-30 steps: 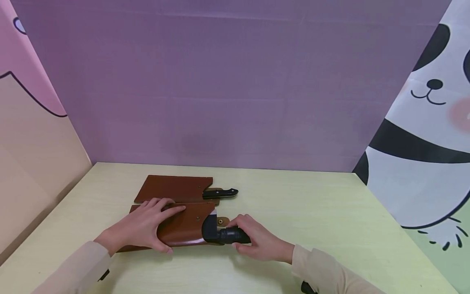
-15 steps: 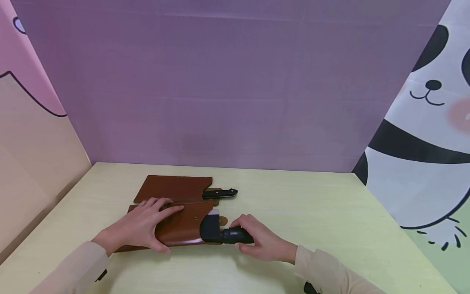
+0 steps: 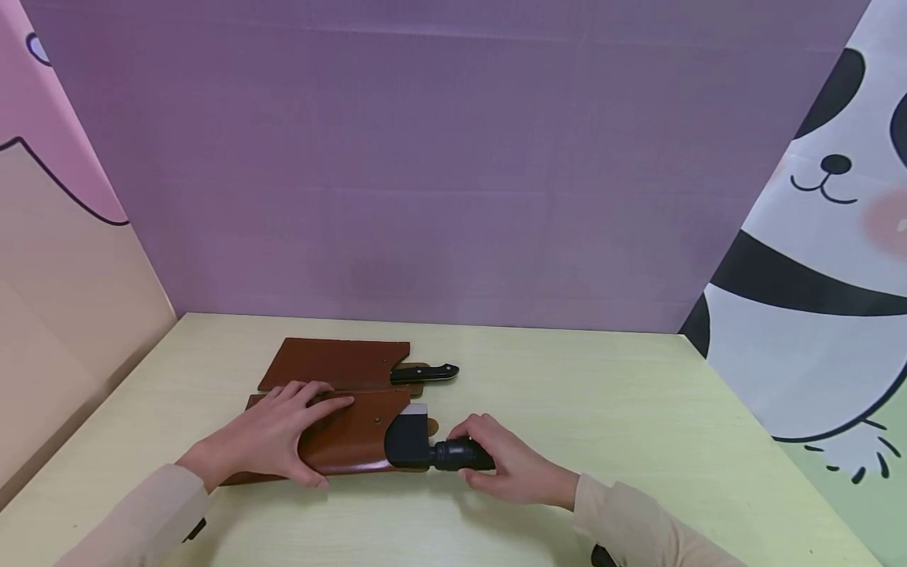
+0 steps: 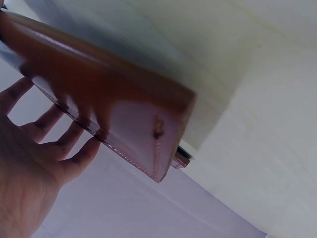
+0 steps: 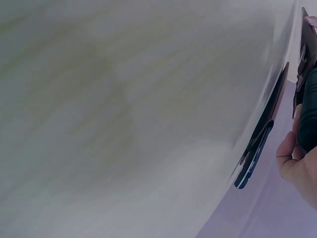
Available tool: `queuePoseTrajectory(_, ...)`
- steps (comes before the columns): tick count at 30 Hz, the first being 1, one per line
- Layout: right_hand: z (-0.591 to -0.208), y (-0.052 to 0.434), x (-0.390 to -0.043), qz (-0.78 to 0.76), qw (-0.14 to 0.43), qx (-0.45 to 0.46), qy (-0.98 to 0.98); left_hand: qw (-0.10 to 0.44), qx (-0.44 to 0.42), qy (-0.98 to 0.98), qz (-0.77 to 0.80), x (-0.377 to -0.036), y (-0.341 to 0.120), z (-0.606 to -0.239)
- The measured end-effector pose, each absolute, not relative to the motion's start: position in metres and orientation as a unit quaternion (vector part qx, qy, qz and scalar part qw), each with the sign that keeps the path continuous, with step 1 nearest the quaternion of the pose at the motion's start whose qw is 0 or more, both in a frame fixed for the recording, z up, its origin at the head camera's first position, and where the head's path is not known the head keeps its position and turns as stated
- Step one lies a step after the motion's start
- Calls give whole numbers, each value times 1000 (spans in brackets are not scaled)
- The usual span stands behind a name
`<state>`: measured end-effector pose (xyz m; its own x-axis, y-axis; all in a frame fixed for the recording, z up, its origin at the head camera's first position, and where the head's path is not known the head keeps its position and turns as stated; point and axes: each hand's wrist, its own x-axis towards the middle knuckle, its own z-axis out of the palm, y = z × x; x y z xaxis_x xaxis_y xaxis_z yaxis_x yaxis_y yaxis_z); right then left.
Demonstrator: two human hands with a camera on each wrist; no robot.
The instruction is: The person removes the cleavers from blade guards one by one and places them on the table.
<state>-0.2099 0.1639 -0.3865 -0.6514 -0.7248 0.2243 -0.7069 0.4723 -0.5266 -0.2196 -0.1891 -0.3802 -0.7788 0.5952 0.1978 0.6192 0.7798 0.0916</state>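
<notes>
While the left hand point(image 3: 272, 437) lies flat with fingers spread on the near brown leather sheath point(image 3: 347, 442), pressing it to the pale yellow-green table point(image 3: 638, 409), the right hand point(image 3: 506, 465) curls its fingers round the black handle point(image 3: 453, 454) of a cleaver whose blade sits mostly inside that sheath, a sliver of steel point(image 3: 414, 409) showing at the mouth. Just behind lies a second sheathed knife point(image 3: 340, 364), its black handle point(image 3: 425, 372) pointing right.
</notes>
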Motion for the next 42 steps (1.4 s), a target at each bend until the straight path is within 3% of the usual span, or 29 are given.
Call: queuePoseTrajectory(42, -391, 182, -212, -298, -15, -439, 848, 89, -335, -935, -79, -219, -201, -384)
